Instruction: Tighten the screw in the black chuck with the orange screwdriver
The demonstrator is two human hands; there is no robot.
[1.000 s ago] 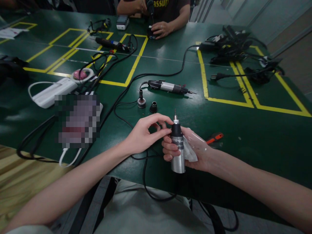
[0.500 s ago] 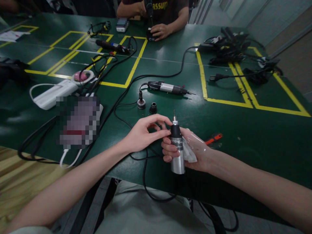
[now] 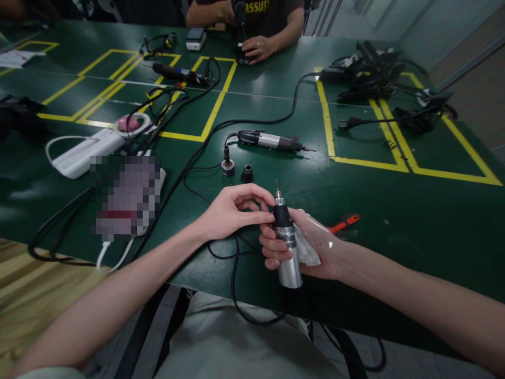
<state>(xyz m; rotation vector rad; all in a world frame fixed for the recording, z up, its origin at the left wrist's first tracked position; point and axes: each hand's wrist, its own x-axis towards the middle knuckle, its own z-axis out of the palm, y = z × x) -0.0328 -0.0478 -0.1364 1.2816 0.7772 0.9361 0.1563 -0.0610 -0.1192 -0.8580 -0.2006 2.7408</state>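
A small rotary tool (image 3: 286,247) is gripped upright above the worktop (image 3: 394,221) edge by the right hand (image 3: 305,245), fingers wrapped shut. Its black collar is pinched by the left hand (image 3: 232,213); a steady twist seems needed next.

The scene was dim, with soft overhead light leaving pale sheen on the dark green worktop with yellow tape lines (image 3: 272,100), strongest toward the far side. A bright glint sat on the silver metal cylinder of the handheld tool (image 3: 290,268), and the crumpled white tissue (image 3: 306,248) beside it looked washed out. Wide-angle distortion bent the worktop's edges and stretched both forearms at the bottom corners. A pixelated block (image 3: 125,196) masked one patch at left. Shadows stayed faint and diffuse.
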